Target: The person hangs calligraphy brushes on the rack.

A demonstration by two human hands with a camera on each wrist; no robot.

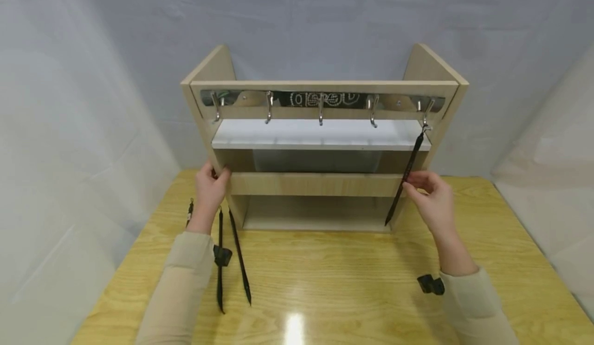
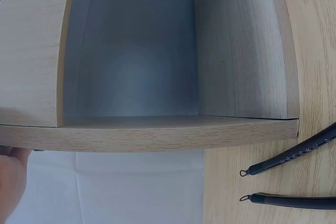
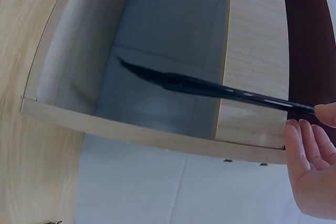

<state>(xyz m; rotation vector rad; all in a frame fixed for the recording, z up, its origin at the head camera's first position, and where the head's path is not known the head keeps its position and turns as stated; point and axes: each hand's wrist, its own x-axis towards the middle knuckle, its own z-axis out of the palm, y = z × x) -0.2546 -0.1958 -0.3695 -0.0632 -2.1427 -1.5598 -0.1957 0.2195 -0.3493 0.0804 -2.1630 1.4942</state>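
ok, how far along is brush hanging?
Done: nothing certain; four polished metal hooks are bare. In hand: right hand pinches a slender black brush, its loop at the rightmost hook, seating unclear; left hand grips the pale wooden shelf. Remaining: at least two more black brushes on the yellow wooden table.

Brush [image 3: 215, 91] black; shelf [image 1: 320, 184] pale, wood-grained; table [image 1: 325, 267] yellow, grained.

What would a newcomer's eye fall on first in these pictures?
Probably the wooden shelf unit at the far side of the table, five shiny hooks along its top front. Next, the black brush slanting down below the rightmost hook, held by the right hand. More dark brushes lie near the left sleeve.
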